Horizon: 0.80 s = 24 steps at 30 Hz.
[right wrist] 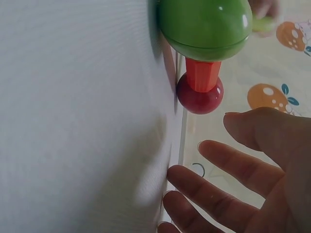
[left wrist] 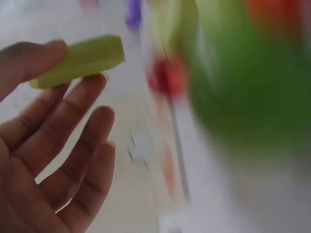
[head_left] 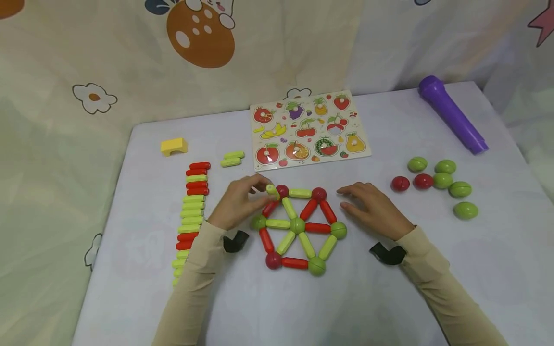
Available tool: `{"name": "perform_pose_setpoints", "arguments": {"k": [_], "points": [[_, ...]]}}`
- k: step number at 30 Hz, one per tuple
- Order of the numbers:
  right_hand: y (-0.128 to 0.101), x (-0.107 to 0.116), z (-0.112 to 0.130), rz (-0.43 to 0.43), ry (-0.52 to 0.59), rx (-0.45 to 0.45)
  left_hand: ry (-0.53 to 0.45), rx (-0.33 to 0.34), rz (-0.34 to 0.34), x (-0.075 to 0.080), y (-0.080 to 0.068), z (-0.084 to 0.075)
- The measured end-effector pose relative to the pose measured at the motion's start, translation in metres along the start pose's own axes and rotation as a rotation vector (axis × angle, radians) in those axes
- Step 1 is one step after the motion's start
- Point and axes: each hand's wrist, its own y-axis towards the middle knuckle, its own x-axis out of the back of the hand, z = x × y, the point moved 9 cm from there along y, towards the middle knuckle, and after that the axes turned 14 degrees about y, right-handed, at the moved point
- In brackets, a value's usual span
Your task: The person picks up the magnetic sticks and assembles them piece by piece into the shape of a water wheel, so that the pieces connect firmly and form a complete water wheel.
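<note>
At the wheel's top, left hand (head_left: pixel 237 202) pinches a green stick (head_left: pixel 272 191); right hand (head_left: pixel 374 209) lies loosely spread

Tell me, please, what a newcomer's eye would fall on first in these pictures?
The wheel of red and green sticks and balls at the table's middle stands out first. The left hand pinches a green stick at its upper left edge, while the right hand lies open beside it. A purple tube lies at the far right.

White worktop (head_left: pixel 389 298) laid with a hexagonal wheel of red and green rods and balls (head_left: pixel 298 227) at centre, rod row (head_left: pixel 190 216) at left, yellow block (head_left: pixel 174 146), fruit peg puzzle board (head_left: pixel 308 129), purple tube (head_left: pixel 452 114), loose balls (head_left: pixel 437 185) at right.
</note>
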Motion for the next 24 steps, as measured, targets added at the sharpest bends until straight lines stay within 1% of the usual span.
{"name": "perform_pose_setpoints", "arguments": {"k": [2, 3, 4, 6, 7, 9, 11, 13, 15, 17, 18, 20, 22, 24], "points": [[0.000, 0.000, 0.001, -0.001, 0.002, 0.000, -0.094, -0.107, 0.044, -0.006, -0.008, -0.026], [0.000, 0.000, 0.001, -0.001, 0.004, -0.002, -0.115, -0.140, 0.059, -0.010, -0.012, -0.036], [0.000, 0.000, 0.000, -0.001, 0.006, -0.003, -0.117, -0.166, 0.070, -0.013, -0.015, -0.044], [0.000, 0.000, 0.000, 0.000, 0.010, -0.007, -0.106, -0.184, 0.091, -0.022, -0.019, -0.053], [0.000, 0.000, 0.000, 0.002, 0.013, -0.010, -0.097, -0.182, 0.104, -0.026, -0.020, -0.056], [-0.001, -0.001, 0.000, 0.005, 0.019, -0.015, -0.079, -0.167, 0.124, -0.034, -0.022, -0.058], [-0.001, 0.000, 0.000, 0.003, 0.013, -0.013, -0.063, -0.150, 0.130, -0.040, -0.023, -0.057], [-0.002, 0.006, 0.001, -0.032, -0.014, -0.005, -0.066, -0.143, 0.129, -0.043, -0.024, -0.056], [-0.004, 0.020, 0.003, -0.112, -0.087, 0.017, -0.078, -0.146, 0.121, -0.045, -0.025, -0.055], [-0.009, 0.040, 0.004, -0.230, -0.203, 0.026, -0.092, -0.151, 0.117, -0.047, -0.025, -0.055], [-0.013, 0.051, 0.004, -0.294, -0.263, 0.022, -0.098, -0.153, 0.119, -0.049, -0.025, -0.054], [-0.021, 0.070, 0.000, -0.384, -0.367, -0.014, -0.103, -0.154, 0.123, -0.051, -0.025, -0.054], [-0.029, 0.082, -0.006, -0.417, -0.423, -0.056, -0.105, -0.154, 0.125, -0.052, -0.024, -0.053], [-0.033, 0.085, -0.011, -0.401, -0.434, -0.084, -0.107, -0.158, 0.125, -0.053, -0.024, -0.053]]}}
